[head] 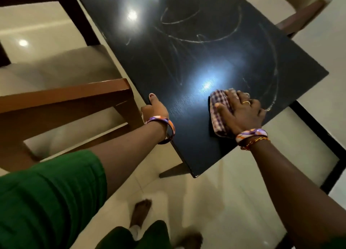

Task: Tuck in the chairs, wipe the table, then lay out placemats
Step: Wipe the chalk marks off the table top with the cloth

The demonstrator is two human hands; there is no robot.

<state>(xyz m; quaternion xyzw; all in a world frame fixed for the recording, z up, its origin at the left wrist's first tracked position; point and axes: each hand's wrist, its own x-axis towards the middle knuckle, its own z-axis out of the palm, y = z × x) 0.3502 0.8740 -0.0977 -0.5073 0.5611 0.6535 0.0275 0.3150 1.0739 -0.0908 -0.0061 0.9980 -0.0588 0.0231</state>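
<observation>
The counter (187, 58) is a dark, glossy top seen at a slant, with one corner pointing down toward the person and its near edges running away to the left and right. Pale curved smears loop across the far and right parts of the top, and ceiling lights glare off its middle.

The right hand (241, 110) lies flat on a checked cloth (219, 112), fingers spread and pressing it down on the counter close to the near right edge. The cloth is bunched under the palm, with its left part and a lower corner showing past the hand. A ring sits on one finger, and a patterned bangle and thin threads circle the wrist.

The left hand (155, 108) grips the near left edge of the counter: its thumb lies on top, pointing away, and its fingers are hidden below the edge, so how they curl cannot be told. It wears a like bangle.

A brown chair (65, 99) with a pale seat stands just beside the left edge, its seat partly under the counter. Another chair (303, 7) shows at the far right edge, blurred. Green clothing fills the lower left, and a bare foot (142, 211) stands on the pale tiled floor (224, 202).
</observation>
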